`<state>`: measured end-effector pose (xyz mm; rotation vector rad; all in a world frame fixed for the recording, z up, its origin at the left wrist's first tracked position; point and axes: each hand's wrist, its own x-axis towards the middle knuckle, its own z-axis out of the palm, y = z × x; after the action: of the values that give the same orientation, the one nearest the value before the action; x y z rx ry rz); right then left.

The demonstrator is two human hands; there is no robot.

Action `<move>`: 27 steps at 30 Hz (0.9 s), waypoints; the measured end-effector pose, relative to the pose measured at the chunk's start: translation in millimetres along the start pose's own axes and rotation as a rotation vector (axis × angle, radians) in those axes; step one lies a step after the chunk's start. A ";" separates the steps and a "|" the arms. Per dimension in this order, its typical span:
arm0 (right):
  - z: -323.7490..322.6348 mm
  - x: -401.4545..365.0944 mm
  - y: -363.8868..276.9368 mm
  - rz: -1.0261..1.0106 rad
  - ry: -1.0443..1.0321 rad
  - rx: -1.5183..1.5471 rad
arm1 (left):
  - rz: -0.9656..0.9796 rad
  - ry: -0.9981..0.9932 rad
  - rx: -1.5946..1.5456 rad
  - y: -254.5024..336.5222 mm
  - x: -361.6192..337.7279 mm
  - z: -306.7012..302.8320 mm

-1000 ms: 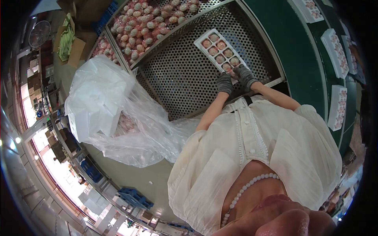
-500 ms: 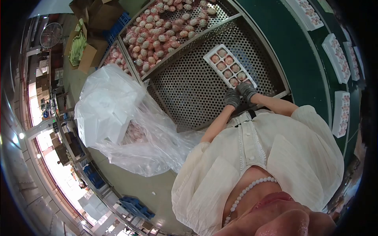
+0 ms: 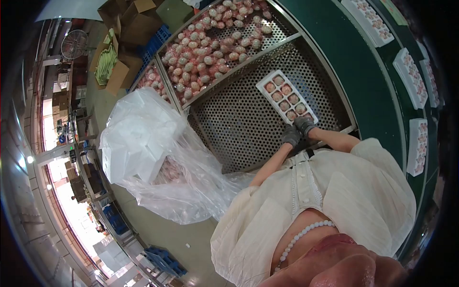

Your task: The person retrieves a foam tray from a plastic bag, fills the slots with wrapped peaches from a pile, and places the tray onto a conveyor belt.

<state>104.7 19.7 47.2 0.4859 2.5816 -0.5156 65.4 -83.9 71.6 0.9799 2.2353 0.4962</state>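
A white tray point(image 3: 270, 75) of film-wrapped eggs lies on a perforated metal work surface point(image 3: 229, 115). Round eggs point(image 3: 285, 105) sit in its cells in two rows. My left hand point(image 3: 290, 136), in a grey glove, is at the tray's near left corner with its fingers curled. Just right of it, my right hand point(image 3: 304, 125), also gloved, reaches over the near end, its bent fingers beside the last eggs. The hands nearly touch, and what is between their fingers is hidden.
Loose wrapped eggs point(image 3: 205, 60) fill the compartment beyond a metal divider. A clear plastic bag point(image 3: 191, 186) with white trays point(image 3: 134, 153) stands at left. Filled trays point(image 3: 410, 79) line the green belt point(image 3: 368, 81) at right. Cardboard boxes point(image 3: 143, 24) are at upper left.
The whole view has shifted, so the scene appears slightly lower and further right. Both hands stay at the tray's near end, with only slight finger movement.
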 end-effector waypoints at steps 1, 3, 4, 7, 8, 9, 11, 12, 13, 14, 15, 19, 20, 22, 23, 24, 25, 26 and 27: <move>-6.0 -1.9 -2.7 0.003 0.013 -0.003 | 0.005 0.075 0.012 -1.3 -0.7 6.4; -16.7 -11.7 -12.6 -0.075 0.020 -0.157 | 0.024 0.093 0.069 -10.3 -1.4 14.8; -6.4 -5.6 -12.3 -0.042 0.080 -0.182 | 0.025 0.020 0.020 -10.3 1.2 12.9; -7.1 -3.0 -6.4 0.017 0.035 -0.170 | -0.077 0.003 -0.263 -7.7 -5.2 8.1; -15.2 -4.0 -3.2 -0.080 -0.043 -0.113 | -0.208 0.059 -0.508 -9.3 -7.1 2.9; -16.9 -2.4 2.7 -0.040 -0.008 -0.099 | -0.124 0.169 -0.490 -22.4 -7.2 12.0; -18.4 -5.8 29.2 -0.219 0.175 0.199 | -0.270 0.281 -0.783 -53.0 2.1 44.8; -41.5 -18.1 29.5 -0.051 0.208 0.406 | -0.426 0.263 -0.784 -135.5 34.4 116.2; -42.5 -18.8 37.8 -0.019 0.227 0.414 | -0.400 0.236 -0.773 -127.4 39.7 110.4; -39.5 -14.5 46.3 0.049 0.492 0.310 | -0.670 0.123 -1.107 -108.5 34.6 88.3; -33.8 -6.2 54.3 0.112 0.749 0.196 | -0.954 0.002 -1.430 -90.3 27.7 65.2; 38.0 44.7 93.3 0.540 0.088 0.634 | -0.787 -0.077 -1.837 -50.1 15.1 14.7; 44.4 41.6 94.3 0.574 0.071 0.652 | -0.768 -0.062 -1.854 -47.4 14.6 10.8; 30.7 29.1 85.7 0.599 0.074 0.704 | -0.726 -0.035 -1.865 -45.8 14.2 8.0; 25.5 25.1 82.1 0.602 0.085 0.737 | -0.708 -0.026 -1.863 -44.8 14.0 7.8; 21.6 22.1 78.9 0.602 0.099 0.776 | -0.689 -0.021 -1.868 -42.3 14.1 5.6; 15.8 18.6 75.5 0.599 0.115 0.814 | -0.668 -0.017 -1.871 -39.8 14.3 3.5; 10.3 14.5 70.5 0.594 0.134 0.857 | -0.649 -0.012 -1.876 -37.7 14.1 1.8; 2.7 10.3 66.4 0.590 0.152 0.898 | -0.626 -0.007 -1.879 -35.3 13.3 -0.7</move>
<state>124.8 78.6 21.8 1.5511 2.0337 -1.4261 39.9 -96.9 47.0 -0.6548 0.9919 1.6578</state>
